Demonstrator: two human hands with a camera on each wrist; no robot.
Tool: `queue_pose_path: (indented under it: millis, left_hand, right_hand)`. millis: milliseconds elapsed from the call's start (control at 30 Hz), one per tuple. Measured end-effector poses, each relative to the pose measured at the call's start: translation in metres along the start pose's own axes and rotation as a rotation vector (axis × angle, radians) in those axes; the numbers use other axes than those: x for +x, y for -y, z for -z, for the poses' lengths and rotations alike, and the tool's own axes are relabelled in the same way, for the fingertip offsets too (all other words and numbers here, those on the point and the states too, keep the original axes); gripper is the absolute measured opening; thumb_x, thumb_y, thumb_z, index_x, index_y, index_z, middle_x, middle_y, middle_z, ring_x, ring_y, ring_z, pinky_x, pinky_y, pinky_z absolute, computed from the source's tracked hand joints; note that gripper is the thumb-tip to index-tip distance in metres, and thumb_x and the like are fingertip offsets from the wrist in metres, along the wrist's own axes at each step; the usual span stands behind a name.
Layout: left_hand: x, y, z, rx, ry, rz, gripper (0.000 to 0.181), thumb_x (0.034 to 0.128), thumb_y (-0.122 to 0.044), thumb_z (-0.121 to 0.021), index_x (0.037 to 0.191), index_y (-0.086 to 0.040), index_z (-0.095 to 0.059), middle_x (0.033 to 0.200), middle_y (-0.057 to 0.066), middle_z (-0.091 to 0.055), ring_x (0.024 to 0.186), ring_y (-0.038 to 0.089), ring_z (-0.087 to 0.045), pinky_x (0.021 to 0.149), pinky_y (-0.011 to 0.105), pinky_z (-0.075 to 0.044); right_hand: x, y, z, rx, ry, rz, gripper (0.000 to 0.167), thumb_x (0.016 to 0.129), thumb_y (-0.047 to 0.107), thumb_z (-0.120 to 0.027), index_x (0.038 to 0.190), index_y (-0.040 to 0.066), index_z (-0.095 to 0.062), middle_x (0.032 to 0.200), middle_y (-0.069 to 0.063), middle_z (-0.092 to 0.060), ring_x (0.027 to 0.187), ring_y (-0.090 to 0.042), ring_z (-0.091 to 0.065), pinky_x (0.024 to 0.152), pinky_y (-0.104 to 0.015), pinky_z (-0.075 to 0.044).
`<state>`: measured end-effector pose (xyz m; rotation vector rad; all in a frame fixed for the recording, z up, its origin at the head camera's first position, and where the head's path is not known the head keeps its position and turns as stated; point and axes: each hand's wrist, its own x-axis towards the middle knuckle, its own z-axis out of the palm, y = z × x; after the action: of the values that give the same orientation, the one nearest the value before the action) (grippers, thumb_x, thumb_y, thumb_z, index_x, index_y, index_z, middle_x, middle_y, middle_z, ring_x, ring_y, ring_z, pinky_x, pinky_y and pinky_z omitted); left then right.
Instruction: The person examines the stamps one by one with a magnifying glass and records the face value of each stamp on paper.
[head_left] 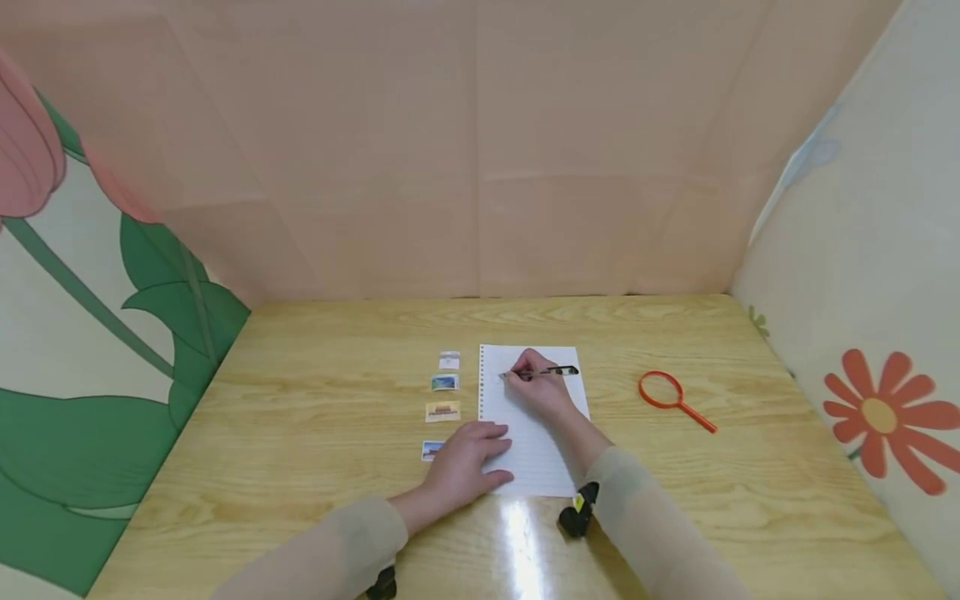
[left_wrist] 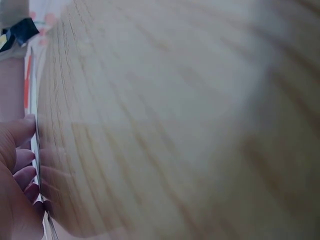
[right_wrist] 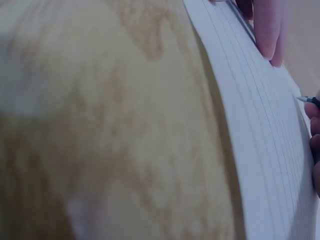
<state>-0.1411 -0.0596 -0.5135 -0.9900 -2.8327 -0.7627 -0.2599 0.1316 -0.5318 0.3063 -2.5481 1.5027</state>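
A lined sheet of paper (head_left: 536, 467) with punched holes down its left edge lies on the wooden table. My right hand (head_left: 543, 392) pinches a black pen (head_left: 564, 370), its tip near the upper left of the sheet. In the right wrist view the pen tip (right_wrist: 302, 99) shows close over the lined paper (right_wrist: 250, 130). My left hand (head_left: 468, 462) rests with spread fingers on the sheet's lower left. Left of the paper, small picture cards stand in a column: a pale one (head_left: 449, 360), a blue-green one (head_left: 445, 382), a yellow one (head_left: 442, 411) and one (head_left: 431, 451) partly behind the left hand.
A red magnifying glass (head_left: 699, 417) lies on the table to the right of the paper. Behind the table (head_left: 300, 400) hangs a pinkish cloth (head_left: 360, 150), and flower-printed panels (head_left: 847, 275) flank both sides. Black straps (head_left: 577, 512) sit at the wrists.
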Motion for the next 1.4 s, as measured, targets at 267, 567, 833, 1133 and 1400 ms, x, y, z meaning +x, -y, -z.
queue_pose_path:
  millis: [267, 567, 833, 1133, 1400]
  left_hand:
    - [0.000, -0.001, 0.002, -0.002, 0.008, 0.009, 0.048, 0.0859, -0.038, -0.077, 0.125, -0.010, -0.068, 0.138, 0.004, -0.058, 0.129, 0.021, -0.050, 0.113, 0.036, -0.034]
    - [-0.001, -0.001, -0.001, 0.014, 0.010, 0.007, 0.049, 0.0859, -0.039, -0.076, 0.125, -0.010, -0.069, 0.138, 0.003, -0.059, 0.128, 0.021, -0.051, 0.112, 0.036, -0.035]
    - [0.000, 0.001, -0.001, 0.033, -0.018, -0.027, 0.048, 0.0849, -0.037, -0.077, 0.122, -0.009, -0.070, 0.136, 0.005, -0.060, 0.126, 0.022, -0.053, 0.111, 0.037, -0.037]
    - [0.000, -0.001, 0.001, 0.023, -0.007, -0.018, 0.048, 0.0852, -0.036, -0.077, 0.123, -0.009, -0.069, 0.137, 0.004, -0.060, 0.128, 0.022, -0.051, 0.112, 0.036, -0.035]
    - [0.000, 0.000, 0.000, 0.040, -0.024, -0.029, 0.047, 0.0839, -0.037, -0.078, 0.122, -0.009, -0.070, 0.135, 0.004, -0.061, 0.126, 0.022, -0.053, 0.111, 0.035, -0.037]
  right_hand:
    - [0.001, -0.001, 0.000, 0.012, -0.028, 0.012, 0.013, 0.079, 0.004, -0.069, 0.077, 0.012, -0.058, 0.073, 0.002, -0.061, 0.069, -0.016, -0.054, 0.063, -0.024, -0.043]
    - [-0.005, -0.002, 0.006, 0.042, -0.062, -0.069, 0.013, 0.080, 0.006, -0.069, 0.080, 0.011, -0.058, 0.077, 0.000, -0.063, 0.073, -0.016, -0.056, 0.064, -0.024, -0.045]
    - [-0.008, -0.004, 0.012, 0.029, -0.037, -0.041, 0.013, 0.082, 0.007, -0.071, 0.080, 0.011, -0.059, 0.077, 0.000, -0.064, 0.072, -0.017, -0.057, 0.064, -0.025, -0.046]
    - [-0.005, -0.002, 0.008, 0.025, -0.040, -0.032, 0.013, 0.082, 0.005, -0.070, 0.080, 0.010, -0.058, 0.075, 0.001, -0.062, 0.072, -0.016, -0.056, 0.064, -0.023, -0.044]
    - [-0.005, -0.003, 0.008, -0.029, -0.020, 0.013, 0.012, 0.081, 0.006, -0.071, 0.079, 0.012, -0.060, 0.073, 0.003, -0.062, 0.069, -0.013, -0.055, 0.062, -0.023, -0.043]
